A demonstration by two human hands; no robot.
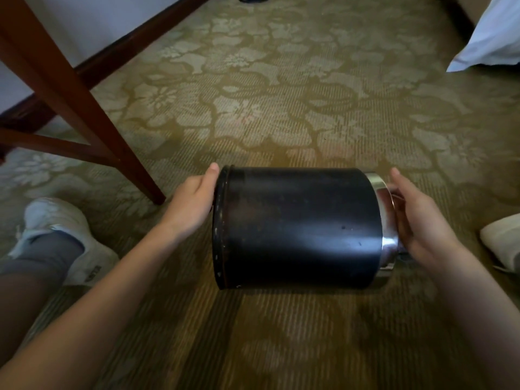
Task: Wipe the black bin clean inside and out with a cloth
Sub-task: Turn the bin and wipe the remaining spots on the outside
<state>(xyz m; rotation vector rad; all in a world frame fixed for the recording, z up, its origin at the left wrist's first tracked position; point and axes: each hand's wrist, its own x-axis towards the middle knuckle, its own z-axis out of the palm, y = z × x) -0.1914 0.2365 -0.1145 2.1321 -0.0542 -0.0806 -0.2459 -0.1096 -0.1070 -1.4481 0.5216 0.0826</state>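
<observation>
Two bare forearms enter from the lower edge, one from each corner, and converge on one black bin (298, 226).

Count: two hands, one bin, one chrome band, two shoes, one wooden frame, one piece of white bedding.

The bin is a smooth cylinder with a dull black wall that carries small scuffs and specks. It lies on its side, directly between the two hands, axis running from hand to hand. A raised lip rings the end at the left hand (194, 204). A polished chrome band (387, 218) rings the end at the right hand (419, 220).

Left hand: palm flat against the lipped end, fingers straight and pointing away from the person, not curled round anything. Right hand: palm facing the chrome end, fingers extended and lightly cupped along it, no closed grip visible. Both wrists are straight.

Whether the bin touches the carpet (253, 94) cannot be determined. The carpet is olive, ribbed, with a pale floral pattern, and lies beneath both hands.

One white shoe (56, 220) sits outboard of the left hand; a second white shoe (503, 237) sits outboard of the right hand. The red-brown wooden frame (56, 80), of angled square-section bars, stands beyond the left hand. The white bedding (492, 38) lies well beyond the right hand.
</observation>
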